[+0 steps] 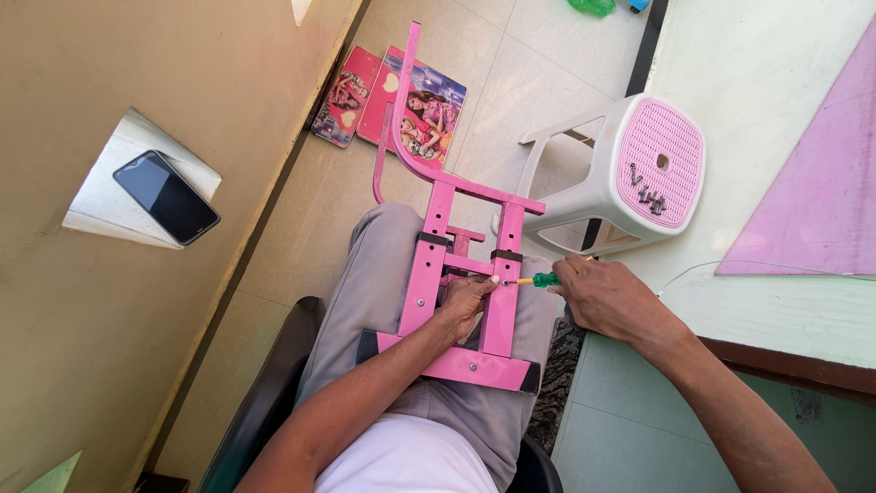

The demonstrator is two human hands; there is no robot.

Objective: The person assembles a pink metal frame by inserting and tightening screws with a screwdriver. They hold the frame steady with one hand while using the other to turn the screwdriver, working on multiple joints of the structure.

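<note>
On my lap, the pink metal frame (pixel 453 274) lay across both thighs, its curved tube reaching out over the tiled floor (pixel 538 73). My left hand (pixel 467 301) was clenched around the right-hand upright of the frame, thumb pressed beside a fixing point. My right hand (pixel 607 297) grasped a green-handled screwdriver (pixel 540 280), its tip set against the side of that same upright.

Progress, as I judged it: the frame was largely together. Two uprights, an upper cross-bar, a lower cross-plate with one visible screw head, and two dark bands around the uprights were already in place. The fastening at the screwdriver tip appeared unfinished; whether that screw was going in or out I could not tell. A row of open holes showed along the left upright. Small dark fittings (pixel 648 196) lay loose on the pink perforated seat of a white plastic stool (pixel 630 173) just beyond the frame, which suggested parts were yet to be fitted.

Packages and signs: two flat rectangular printed panels (pixel 401 96), pink with pictures of figures and heart shapes, lay on the floor against the wall. A dark smartphone (pixel 166 197), screen blank, rested on a white ledge (pixel 100 210) in the wall to my left. A large pale-purple board (pixel 812 192) lay on the raised surface at right.
</note>
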